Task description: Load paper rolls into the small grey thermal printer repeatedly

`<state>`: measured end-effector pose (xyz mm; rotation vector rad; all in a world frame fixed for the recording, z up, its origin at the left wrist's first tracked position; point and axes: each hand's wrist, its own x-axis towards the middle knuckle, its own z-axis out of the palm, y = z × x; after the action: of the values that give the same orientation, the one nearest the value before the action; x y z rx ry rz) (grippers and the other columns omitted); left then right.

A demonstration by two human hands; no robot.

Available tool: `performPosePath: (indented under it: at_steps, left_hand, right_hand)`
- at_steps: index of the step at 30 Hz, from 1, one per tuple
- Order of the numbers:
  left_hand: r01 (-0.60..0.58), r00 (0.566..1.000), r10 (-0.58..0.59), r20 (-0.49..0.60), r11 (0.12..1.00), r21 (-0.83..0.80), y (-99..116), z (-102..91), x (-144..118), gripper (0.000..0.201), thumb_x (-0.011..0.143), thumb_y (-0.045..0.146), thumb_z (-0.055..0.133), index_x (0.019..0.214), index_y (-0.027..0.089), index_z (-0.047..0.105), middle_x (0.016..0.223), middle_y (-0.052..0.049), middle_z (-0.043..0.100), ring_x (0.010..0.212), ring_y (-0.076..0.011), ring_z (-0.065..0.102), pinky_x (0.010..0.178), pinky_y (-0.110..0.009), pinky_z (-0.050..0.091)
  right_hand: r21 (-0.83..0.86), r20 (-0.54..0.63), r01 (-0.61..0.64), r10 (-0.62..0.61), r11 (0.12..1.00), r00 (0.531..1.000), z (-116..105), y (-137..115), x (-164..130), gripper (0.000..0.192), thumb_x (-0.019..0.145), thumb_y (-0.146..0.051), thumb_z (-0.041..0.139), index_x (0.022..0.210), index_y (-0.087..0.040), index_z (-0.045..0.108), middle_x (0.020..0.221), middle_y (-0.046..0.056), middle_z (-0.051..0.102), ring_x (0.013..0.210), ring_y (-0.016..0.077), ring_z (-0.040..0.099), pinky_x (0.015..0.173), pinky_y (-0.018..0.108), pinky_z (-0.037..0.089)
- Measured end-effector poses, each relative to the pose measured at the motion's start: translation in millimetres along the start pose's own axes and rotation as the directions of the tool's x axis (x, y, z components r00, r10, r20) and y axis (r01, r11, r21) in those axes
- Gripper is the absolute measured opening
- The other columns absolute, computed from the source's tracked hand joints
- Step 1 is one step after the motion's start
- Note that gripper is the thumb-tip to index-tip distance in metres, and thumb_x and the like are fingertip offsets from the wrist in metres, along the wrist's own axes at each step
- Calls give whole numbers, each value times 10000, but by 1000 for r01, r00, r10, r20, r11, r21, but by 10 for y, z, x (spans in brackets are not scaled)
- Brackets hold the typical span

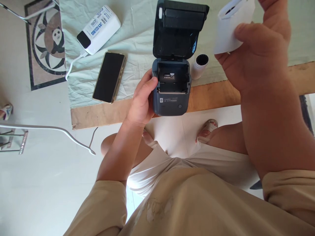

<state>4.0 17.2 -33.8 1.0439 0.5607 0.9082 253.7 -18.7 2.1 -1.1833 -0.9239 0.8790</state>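
Left hand (142,103) grips the side of a dark label printer (171,88) with its lid open; right hand (256,49) pinches a white paper roll (230,28), fingers closed on it

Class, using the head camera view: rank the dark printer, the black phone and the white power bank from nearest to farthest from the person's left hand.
1. Dark printer: the left hand grips its left side, touching.
2. Black phone: lying to the hand's left on the pale cloth.
3. White power bank: beyond the phone, up and left on the cloth.
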Motion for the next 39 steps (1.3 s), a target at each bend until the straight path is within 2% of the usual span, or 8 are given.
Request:
performPosePath:
  at_steps: [7,13,21,23,27,30,33,39]
  left_hand:
    - [25,1000,-25,1,998,50,28,5,-4,310,967,531,681,1072,240,699,1024,-30,727,1013,-215,741,766,-289,599]
    - [24,1000,-24,5,999,34,35,11,-3,320,983,536,669,1075,231,697,1027,-29,728,955,-190,741,749,-260,600]
    - [15,1000,-15,12,1000,0,30,6,-11,295,999,505,663,1087,230,723,1019,-14,730,884,-159,718,752,-242,600]
    - [17,1000,-17,20,1000,-4,27,8,-12,294,999,502,667,1084,228,728,1023,-13,731,876,-156,714,750,-240,597]
    - [16,1000,-16,13,1000,-10,28,19,-11,283,987,502,684,1055,232,734,1008,-6,730,867,-152,709,740,-234,593]
    - [22,1000,-22,5,1000,-10,39,35,-14,284,977,505,698,1055,235,737,1010,-2,735,873,-151,709,750,-236,597]
    - [27,999,-27,22,1000,-14,52,48,-16,281,975,496,708,1055,227,730,1015,-8,738,882,-153,710,757,-238,596]
    - [27,1000,-27,13,1000,1,50,49,-7,286,992,502,669,1067,229,714,1038,-25,729,913,-173,713,771,-258,596]
  right_hand:
    - [-109,-57,-218,212,970,976,-8,-28,63,523,669,-154,499,1142,-361,416,1191,-7,667,805,172,671,550,304,464]
    - [59,-195,-346,350,936,916,9,-33,156,231,869,-159,290,987,-271,453,987,61,626,627,124,506,542,305,407]
    - [-37,-271,-310,289,950,918,139,-51,82,210,855,-105,413,973,-279,419,954,14,618,635,118,532,509,271,358]
    - [-181,-259,-208,157,961,953,94,-13,37,273,807,-118,496,997,-294,410,841,-15,558,621,123,498,538,281,347]
    - [-692,-119,34,-160,721,980,-34,6,-66,495,703,-127,653,1127,-301,465,865,-24,551,789,143,565,750,342,438]
    - [-859,-83,-38,-66,510,994,-75,-24,-69,361,727,-194,740,1034,-282,572,1119,17,692,1050,217,655,959,444,505]
    - [-916,-96,-108,50,385,994,-54,-45,-33,222,756,-211,761,910,-264,611,1097,25,737,1117,277,695,1047,515,517]
    - [-896,-15,-4,-21,443,1000,-68,-18,-28,77,755,-279,730,780,-288,658,1080,48,745,1054,276,688,1001,505,541]
